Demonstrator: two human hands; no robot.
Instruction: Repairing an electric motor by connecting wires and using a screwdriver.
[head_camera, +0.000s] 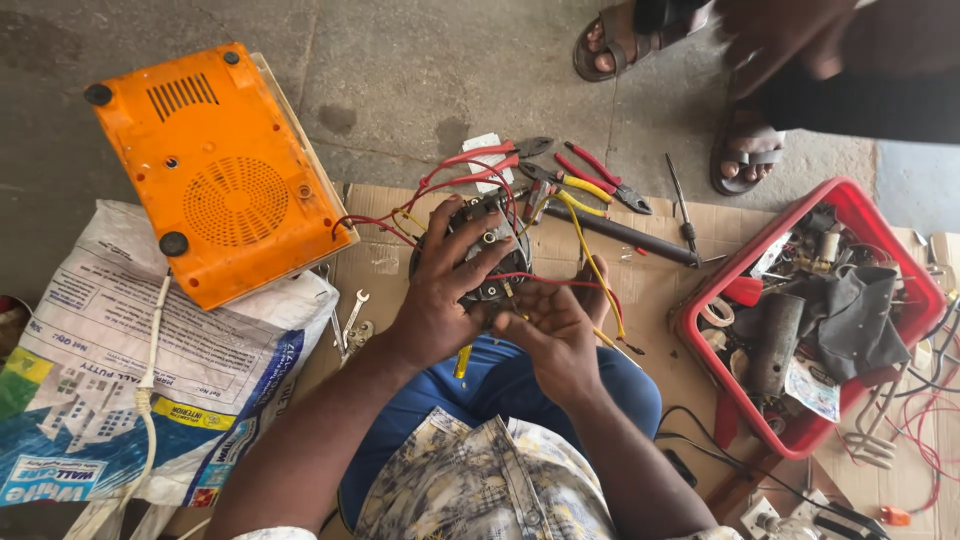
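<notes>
Both hands are on it right in the middle of the view: a round dark wired part (485, 255), bristling with red and yellow leads, sits over the person's lap. The left hand (440, 295) is spread across its top, fingers (478, 268) splayed and pressing down on the housing, gripping it from above. The right hand (555, 335) lies palm-up just beneath and beside it, fingers loosely curled, cupping the lower edge, with a red wire (545, 281) running across the fingertips. A yellow wire (590, 255) arcs away from the part, past the right hand's far side.

Just beyond the hands, on the cardboard sheet (650, 290), lie red-handled pliers (600, 178), a second pair of red-handled cutters (490, 155) and a long dark rod (625, 233). A thin screwdriver (682, 210) lies further out on that side. Out past the right hand stands a red plastic crate (870, 215), stuffed with parts, cloth and wires.

To the outer side of the left hand, a small spanner (352, 315) rests on the cardboard. Beyond it an orange appliance housing (220, 170) lies underside up, with vent grille and black feet showing, partly on a printed white sack (90, 340), where a white cord (150, 380) trails down.

At the far edge, another person's sandalled feet (745, 150) stand on the concrete floor (400, 70)
</notes>
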